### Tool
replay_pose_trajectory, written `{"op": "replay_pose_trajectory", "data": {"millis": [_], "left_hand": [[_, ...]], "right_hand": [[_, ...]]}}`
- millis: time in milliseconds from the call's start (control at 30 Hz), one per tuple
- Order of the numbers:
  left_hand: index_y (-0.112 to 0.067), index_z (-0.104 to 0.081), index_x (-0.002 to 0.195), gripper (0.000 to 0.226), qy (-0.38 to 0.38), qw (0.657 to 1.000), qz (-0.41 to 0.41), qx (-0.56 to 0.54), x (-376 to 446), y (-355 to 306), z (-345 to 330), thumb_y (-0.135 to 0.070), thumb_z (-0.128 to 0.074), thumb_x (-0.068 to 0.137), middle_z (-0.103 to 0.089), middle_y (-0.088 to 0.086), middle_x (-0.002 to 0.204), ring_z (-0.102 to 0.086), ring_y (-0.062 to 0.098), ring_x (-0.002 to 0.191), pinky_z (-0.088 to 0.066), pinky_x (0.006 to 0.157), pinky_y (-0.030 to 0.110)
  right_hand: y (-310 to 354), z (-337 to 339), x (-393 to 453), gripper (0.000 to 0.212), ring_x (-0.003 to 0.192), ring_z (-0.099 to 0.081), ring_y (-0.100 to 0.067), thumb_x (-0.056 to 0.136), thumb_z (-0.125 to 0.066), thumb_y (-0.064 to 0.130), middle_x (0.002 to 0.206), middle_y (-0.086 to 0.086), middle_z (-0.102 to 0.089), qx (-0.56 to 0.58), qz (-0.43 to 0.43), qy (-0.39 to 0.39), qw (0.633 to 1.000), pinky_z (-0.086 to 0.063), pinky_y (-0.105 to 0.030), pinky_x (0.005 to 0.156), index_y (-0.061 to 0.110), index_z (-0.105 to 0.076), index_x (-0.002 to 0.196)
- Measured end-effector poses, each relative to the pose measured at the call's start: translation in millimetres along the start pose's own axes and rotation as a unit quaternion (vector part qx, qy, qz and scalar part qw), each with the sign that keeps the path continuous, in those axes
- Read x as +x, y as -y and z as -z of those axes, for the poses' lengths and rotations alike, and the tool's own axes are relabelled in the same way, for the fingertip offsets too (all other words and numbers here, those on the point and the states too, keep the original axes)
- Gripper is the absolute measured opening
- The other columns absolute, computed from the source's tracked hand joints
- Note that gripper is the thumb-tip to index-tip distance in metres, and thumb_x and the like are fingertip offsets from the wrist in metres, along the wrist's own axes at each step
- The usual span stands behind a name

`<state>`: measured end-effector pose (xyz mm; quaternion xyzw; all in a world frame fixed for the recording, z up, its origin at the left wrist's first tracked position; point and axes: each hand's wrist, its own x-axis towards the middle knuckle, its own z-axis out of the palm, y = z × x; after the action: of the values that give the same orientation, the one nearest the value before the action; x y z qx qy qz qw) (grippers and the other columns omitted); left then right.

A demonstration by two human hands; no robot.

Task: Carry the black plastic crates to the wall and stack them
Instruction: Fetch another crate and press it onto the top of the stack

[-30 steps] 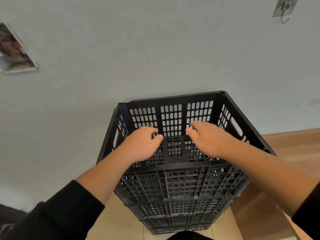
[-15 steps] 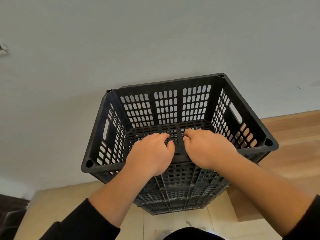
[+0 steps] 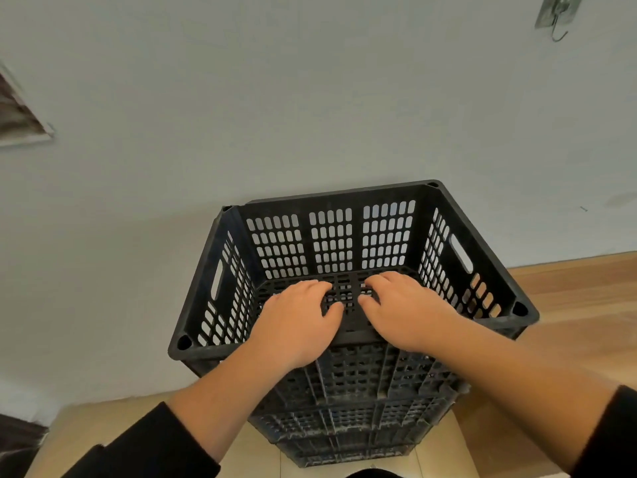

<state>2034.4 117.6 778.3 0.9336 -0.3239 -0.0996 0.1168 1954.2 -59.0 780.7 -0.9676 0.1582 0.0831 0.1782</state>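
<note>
A black plastic crate [image 3: 331,236] with slotted walls sits open-side up on top of a stack of similar black crates [image 3: 348,426], right against the wall [image 3: 310,98]. My left hand [image 3: 296,326] and my right hand [image 3: 410,315] lie side by side on the middle of the top crate's near rim. Their fingers curl over that rim into the crate, and the thumbs point toward each other. The crate is empty inside.
A metal hook [image 3: 556,15] hangs on the wall at the upper right, and a framed picture [image 3: 17,115] at the far left. Wooden floor [image 3: 586,305] runs to the right of the stack, pale tiles [image 3: 103,426] to the left.
A second ago both hands hovered over the crate's inside; they have since pulled back and taken hold of its near rim. The crate sits level on the stack.
</note>
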Motion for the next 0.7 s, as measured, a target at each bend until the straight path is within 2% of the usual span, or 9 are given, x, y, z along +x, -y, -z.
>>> {"op": "replay_pose_trajectory", "data": {"millis": [133, 200, 300, 433, 533, 700], "left_hand": [[-0.028, -0.032, 0.165, 0.063, -0.001, 1.0, -0.001, 0.012, 19, 33, 31, -0.055, -0.039, 0.108, -0.032, -0.005, 0.17, -0.028, 0.015, 0.156, -0.028, 0.126, 0.044], [-0.027, -0.028, 0.166, 0.065, -0.021, 0.999, 0.025, 0.023, 32, 59, 48, -0.055, -0.04, 0.108, -0.024, 0.0, 0.174, -0.021, 0.019, 0.159, -0.025, 0.127, 0.048], [-0.027, -0.019, 0.168, 0.071, -0.036, 0.995, 0.069, 0.061, 49, 97, 67, -0.057, -0.038, 0.108, -0.011, 0.002, 0.176, -0.008, 0.023, 0.162, -0.019, 0.126, 0.052], [-0.025, -0.006, 0.17, 0.082, -0.019, 0.991, 0.103, 0.084, 69, 137, 74, -0.063, -0.039, 0.105, 0.003, 0.003, 0.177, 0.0, 0.024, 0.162, -0.012, 0.129, 0.049], [-0.022, -0.002, 0.17, 0.089, -0.026, 0.989, 0.116, 0.091, 77, 156, 66, -0.066, -0.04, 0.103, 0.007, 0.005, 0.177, 0.003, 0.025, 0.162, -0.012, 0.129, 0.051], [-0.023, -0.001, 0.17, 0.097, -0.051, 0.991, 0.117, 0.05, 78, 166, 47, -0.073, -0.044, 0.098, 0.011, -0.003, 0.176, 0.007, 0.017, 0.162, -0.016, 0.129, 0.053]], "right_hand": [[-24, 36, 23, 0.063, 0.159, -0.021, -0.023, 0.109, -0.036, 0.046, 0.171, -0.005, -0.029, -0.025, 0.029, -0.13, 0.991, -0.022, -0.046, 0.127, 0.016, -0.029, 0.164], [-46, 55, 39, 0.066, 0.162, -0.01, -0.025, 0.109, -0.035, 0.046, 0.175, -0.007, -0.018, -0.035, 0.015, -0.157, 0.987, -0.015, -0.047, 0.129, 0.015, -0.022, 0.166], [-81, 69, 63, 0.074, 0.163, 0.001, -0.025, 0.108, -0.031, 0.053, 0.177, -0.006, -0.003, -0.074, -0.018, -0.146, 0.986, -0.009, -0.048, 0.131, 0.017, -0.011, 0.169], [-114, 74, 80, 0.081, 0.163, 0.005, -0.027, 0.107, -0.031, 0.057, 0.177, -0.006, 0.007, -0.097, -0.061, -0.118, 0.986, -0.008, -0.049, 0.131, 0.015, 0.0, 0.169], [-130, 65, 89, 0.081, 0.163, 0.006, -0.024, 0.108, -0.035, 0.054, 0.177, -0.004, 0.01, -0.058, -0.075, -0.071, 0.993, -0.007, -0.048, 0.131, 0.016, 0.002, 0.169], [-140, 60, 97, 0.086, 0.163, 0.003, -0.024, 0.105, -0.049, 0.046, 0.177, -0.005, 0.006, 0.009, -0.068, -0.084, 0.994, -0.008, -0.046, 0.131, 0.014, 0.0, 0.169]]}}
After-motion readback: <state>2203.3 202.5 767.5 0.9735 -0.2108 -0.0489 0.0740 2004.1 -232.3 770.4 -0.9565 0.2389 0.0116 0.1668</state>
